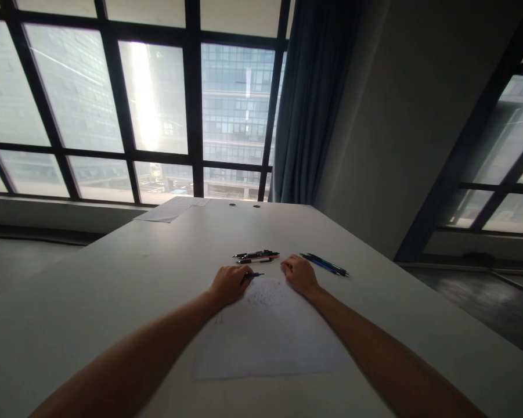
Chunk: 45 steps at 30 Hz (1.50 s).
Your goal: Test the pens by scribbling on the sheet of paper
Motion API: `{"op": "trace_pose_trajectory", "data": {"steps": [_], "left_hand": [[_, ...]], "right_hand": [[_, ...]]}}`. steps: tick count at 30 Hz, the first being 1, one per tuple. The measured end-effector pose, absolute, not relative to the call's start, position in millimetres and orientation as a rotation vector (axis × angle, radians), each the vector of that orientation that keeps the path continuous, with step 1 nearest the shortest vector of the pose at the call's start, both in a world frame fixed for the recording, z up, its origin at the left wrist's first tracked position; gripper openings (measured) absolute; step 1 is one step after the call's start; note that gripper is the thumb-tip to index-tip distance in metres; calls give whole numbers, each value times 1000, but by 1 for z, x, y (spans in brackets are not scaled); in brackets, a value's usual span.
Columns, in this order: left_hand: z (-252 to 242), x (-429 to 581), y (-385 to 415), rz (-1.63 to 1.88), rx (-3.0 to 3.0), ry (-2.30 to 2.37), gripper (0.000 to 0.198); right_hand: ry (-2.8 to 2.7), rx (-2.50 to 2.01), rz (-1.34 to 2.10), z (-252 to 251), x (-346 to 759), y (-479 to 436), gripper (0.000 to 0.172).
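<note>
My left hand point(231, 284) is closed around a dark pen point(255, 274), whose thin end points right. It rests at the upper left edge of a white sheet of paper point(265, 342) that bears dark scribbles and a few reddish strokes. My right hand point(300, 274) lies at the sheet's upper right, fingers curled together; whatever is at its fingertips, if anything, is too small to make out. Just beyond both hands lies a small group of pens point(258, 255). To the right of my right hand are blue and dark green pens point(326, 265), lying side by side.
The white table point(157, 267) stretches to the windows point(235, 110). Several papers point(168, 210) lie at its far left corner, and two round dark holes point(256, 206) sit near the far edge. A blue curtain point(309, 104) hangs behind, beside a grey pillar point(383, 128).
</note>
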<state>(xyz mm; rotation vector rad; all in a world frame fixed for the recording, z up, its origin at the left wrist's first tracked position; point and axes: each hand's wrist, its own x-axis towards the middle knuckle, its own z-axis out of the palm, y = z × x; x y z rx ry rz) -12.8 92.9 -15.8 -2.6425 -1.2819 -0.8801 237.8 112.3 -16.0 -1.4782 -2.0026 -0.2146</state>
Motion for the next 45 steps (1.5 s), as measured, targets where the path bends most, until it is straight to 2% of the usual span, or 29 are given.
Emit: {"op": "trace_pose_trajectory", "data": {"steps": [9, 13, 22, 45], "left_hand": [[-17, -13, 94, -862, -2631, -1306, 21], [-17, -12, 93, -891, -2634, -1305, 21], [-16, -13, 92, -910, -2666, -1235, 20], [-19, -14, 93, -960, -2680, -1147, 17]], "right_hand": [[-1927, -1475, -271, -17, 238, 114, 20], [-1896, -1316, -341, -12, 227, 106, 19], [-2205, -956, -140, -10, 190, 82, 13], [-2210, -854, -166, -7, 190, 77, 9]]}}
